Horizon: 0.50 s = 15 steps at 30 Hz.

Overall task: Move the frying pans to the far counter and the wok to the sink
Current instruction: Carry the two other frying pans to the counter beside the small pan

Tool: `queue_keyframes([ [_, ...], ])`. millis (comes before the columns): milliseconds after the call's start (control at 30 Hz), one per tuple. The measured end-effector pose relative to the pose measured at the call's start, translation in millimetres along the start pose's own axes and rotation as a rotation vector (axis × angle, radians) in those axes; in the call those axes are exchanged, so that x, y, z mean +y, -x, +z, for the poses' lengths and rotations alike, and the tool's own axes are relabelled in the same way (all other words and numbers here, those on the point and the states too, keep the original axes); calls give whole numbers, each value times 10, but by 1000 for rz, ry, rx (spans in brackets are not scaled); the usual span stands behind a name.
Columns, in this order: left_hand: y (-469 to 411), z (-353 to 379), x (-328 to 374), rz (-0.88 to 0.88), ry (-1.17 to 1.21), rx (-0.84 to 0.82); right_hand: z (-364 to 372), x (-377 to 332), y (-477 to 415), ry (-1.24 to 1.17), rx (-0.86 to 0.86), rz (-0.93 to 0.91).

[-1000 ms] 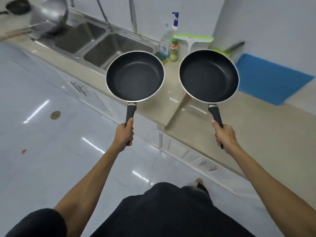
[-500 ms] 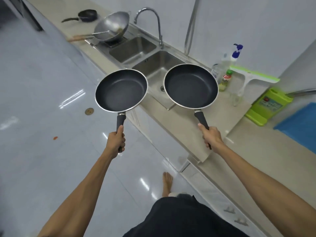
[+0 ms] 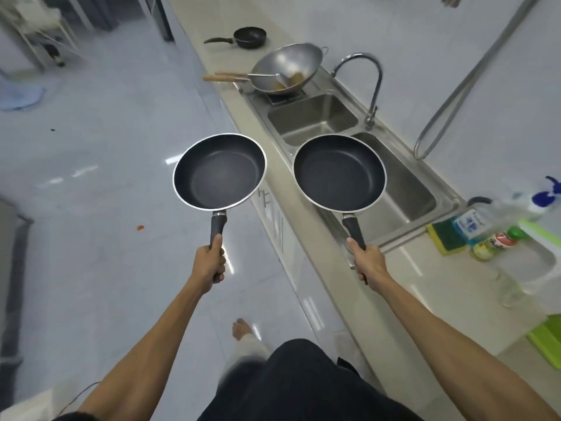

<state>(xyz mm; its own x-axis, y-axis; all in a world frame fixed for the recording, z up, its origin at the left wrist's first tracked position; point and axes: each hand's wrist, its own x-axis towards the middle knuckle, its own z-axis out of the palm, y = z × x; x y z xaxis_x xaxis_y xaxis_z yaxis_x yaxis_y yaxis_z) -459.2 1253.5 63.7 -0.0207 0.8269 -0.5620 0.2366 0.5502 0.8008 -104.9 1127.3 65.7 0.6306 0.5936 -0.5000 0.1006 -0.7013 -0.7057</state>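
Your left hand [image 3: 211, 262] covered the lower end of the left frying pan [image 3: 219, 171] handle, and your right hand [image 3: 368, 262] hid most of the right frying pan [image 3: 339, 174] handle; that pan blocked part of the near sink [image 3: 406, 196] basin; the bottles [image 3: 493, 243] at the right edge were smeared, labels unreadable; the brown bits in the wok [image 3: 288, 66] were too small to identify.

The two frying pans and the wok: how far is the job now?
Nothing looks finished. In hand: the left hand holds one frying pan over the floor, and the right hand holds the other frying pan above the sink. Left: both pans must reach the far counter, and the wok, resting beside the basins, must go into the sink.
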Motion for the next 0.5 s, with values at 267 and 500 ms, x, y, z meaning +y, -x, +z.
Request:
queue_keyframes([
  [267, -1197, -443, 549, -2, 26, 34, 787, -949, -602, 30, 35, -12],
  [500, -2457, -1169, 1461, 34, -10, 5, 1693, -2102, -1148, -56, 54, 11],
])
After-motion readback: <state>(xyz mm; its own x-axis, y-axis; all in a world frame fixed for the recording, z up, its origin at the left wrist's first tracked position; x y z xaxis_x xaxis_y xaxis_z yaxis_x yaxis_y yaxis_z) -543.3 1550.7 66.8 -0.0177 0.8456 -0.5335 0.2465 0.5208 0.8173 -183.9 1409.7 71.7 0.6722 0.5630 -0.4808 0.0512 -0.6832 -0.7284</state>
